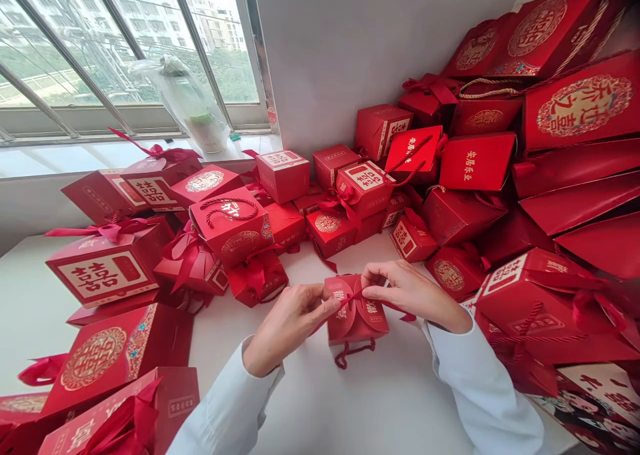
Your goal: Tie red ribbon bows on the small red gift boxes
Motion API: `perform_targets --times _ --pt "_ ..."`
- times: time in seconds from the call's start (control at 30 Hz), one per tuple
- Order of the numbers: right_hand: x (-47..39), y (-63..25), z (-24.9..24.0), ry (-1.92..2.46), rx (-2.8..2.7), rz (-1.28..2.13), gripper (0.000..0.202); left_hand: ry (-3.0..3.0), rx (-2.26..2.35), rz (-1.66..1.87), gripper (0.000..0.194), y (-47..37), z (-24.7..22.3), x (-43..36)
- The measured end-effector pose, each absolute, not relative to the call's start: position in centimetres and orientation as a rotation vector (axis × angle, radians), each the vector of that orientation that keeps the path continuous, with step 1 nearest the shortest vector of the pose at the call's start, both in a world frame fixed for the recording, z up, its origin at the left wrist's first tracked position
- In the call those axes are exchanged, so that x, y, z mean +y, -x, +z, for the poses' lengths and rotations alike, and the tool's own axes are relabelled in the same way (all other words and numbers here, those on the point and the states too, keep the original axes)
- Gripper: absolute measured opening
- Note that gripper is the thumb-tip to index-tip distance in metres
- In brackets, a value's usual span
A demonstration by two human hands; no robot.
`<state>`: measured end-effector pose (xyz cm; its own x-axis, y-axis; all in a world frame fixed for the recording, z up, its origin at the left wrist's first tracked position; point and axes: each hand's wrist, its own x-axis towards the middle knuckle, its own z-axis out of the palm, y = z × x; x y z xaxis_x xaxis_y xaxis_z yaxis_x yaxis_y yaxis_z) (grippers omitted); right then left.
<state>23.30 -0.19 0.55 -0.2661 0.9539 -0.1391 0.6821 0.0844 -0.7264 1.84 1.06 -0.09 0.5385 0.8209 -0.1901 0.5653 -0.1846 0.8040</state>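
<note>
A small red gift box (355, 321) with gold lettering stands on the white table in front of me, its top flaps folded over one another. Across its top runs a red ribbon (354, 296), crossed at the middle. Thumb and fingers of my left hand (295, 315) pinch the ribbon on the left of the crossing. On the other side my right hand (407, 291) pinches it too, close above the box top. A twisted red cord handle (354, 352) hangs from the box's near side.
Red gift boxes are heaped along the left, such as a large one with a white panel (105, 271), and along the back. Red gift bags (580, 105) pile up at the right. A plastic-wrapped cup (197, 115) stands on the windowsill by the barred window.
</note>
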Motion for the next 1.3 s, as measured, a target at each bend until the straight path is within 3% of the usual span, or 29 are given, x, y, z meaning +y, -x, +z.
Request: perform_targets --times 0.13,0.4,1.3 --pt "-0.3 -23.2 0.7 1.634 -2.001 0.971 0.02 -1.915 1.181 0.382 0.035 -2.0 -0.3 1.1" --pt "-0.4 -22.0 -0.6 1.763 -2.006 0.701 0.022 -2.017 1.314 0.501 0.016 -3.5 -1.7 -0.3" --pt "-0.5 -22.6 -0.1 1.787 -1.993 0.677 0.014 -2.055 1.17 0.167 0.024 -1.5 0.2 0.5"
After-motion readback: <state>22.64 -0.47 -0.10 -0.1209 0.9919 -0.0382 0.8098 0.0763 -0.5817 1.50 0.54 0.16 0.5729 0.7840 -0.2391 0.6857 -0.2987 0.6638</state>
